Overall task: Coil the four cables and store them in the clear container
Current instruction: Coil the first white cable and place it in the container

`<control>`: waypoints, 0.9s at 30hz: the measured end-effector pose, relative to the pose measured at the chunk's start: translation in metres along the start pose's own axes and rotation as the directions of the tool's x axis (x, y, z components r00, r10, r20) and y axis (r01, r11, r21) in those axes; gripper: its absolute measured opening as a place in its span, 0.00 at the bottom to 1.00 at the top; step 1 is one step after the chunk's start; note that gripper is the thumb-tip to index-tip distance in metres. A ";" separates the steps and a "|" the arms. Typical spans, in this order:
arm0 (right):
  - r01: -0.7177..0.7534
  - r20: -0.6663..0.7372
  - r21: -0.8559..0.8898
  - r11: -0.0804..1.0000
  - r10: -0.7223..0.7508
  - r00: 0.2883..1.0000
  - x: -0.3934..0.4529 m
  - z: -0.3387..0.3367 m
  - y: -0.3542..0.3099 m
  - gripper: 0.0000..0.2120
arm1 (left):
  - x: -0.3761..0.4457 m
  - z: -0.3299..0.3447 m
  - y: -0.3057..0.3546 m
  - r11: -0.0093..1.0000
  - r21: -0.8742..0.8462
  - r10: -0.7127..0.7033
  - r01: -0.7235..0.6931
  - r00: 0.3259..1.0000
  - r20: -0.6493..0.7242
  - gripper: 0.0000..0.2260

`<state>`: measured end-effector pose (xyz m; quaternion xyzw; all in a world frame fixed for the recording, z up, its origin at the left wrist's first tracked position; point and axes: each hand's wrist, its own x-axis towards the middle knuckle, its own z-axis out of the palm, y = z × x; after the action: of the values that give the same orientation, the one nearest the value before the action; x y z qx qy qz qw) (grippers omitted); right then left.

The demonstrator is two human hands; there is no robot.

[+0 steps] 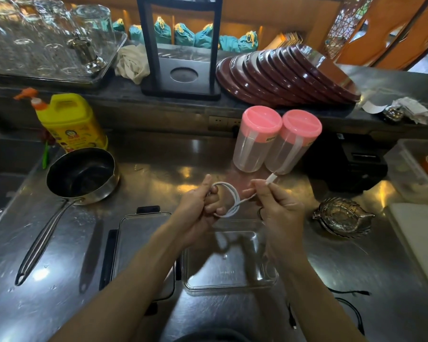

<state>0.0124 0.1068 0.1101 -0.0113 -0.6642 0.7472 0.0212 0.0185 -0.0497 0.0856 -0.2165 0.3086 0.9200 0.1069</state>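
Note:
A white cable (pixel 232 196) is wound into loops held in the air above the steel counter. My left hand (pixel 200 209) grips the loops at their left side. My right hand (pixel 277 208) pinches the cable's free end, its white plug (pixel 272 178) pointing up and right. Below both hands sits the clear container (pixel 232 282), open, nothing visible inside it. Its clear lid (pixel 139 233) with black clips lies just left of it. A black cable (pixel 351 309) lies loose on the counter at the lower right.
A saucepan (pixel 80 174) with a long handle stands at the left, a yellow soap jug (pixel 71 119) behind it. Two pink-lidded jars (pixel 274 141) stand beyond my hands. A silver leaf dish (pixel 341 217) sits right, stacked brown plates (pixel 287 75) on the shelf.

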 end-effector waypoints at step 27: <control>-0.517 0.488 -0.128 0.846 0.508 0.710 0.026 -0.018 0.026 0.14 | -0.005 0.014 0.000 0.871 0.482 0.118 -0.092 0.993 -0.023 0.06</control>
<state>-0.0135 0.1226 0.0827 0.0009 -0.6099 0.7055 -0.3609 0.0185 -0.0417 0.0985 -0.1899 0.5410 0.8133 0.0992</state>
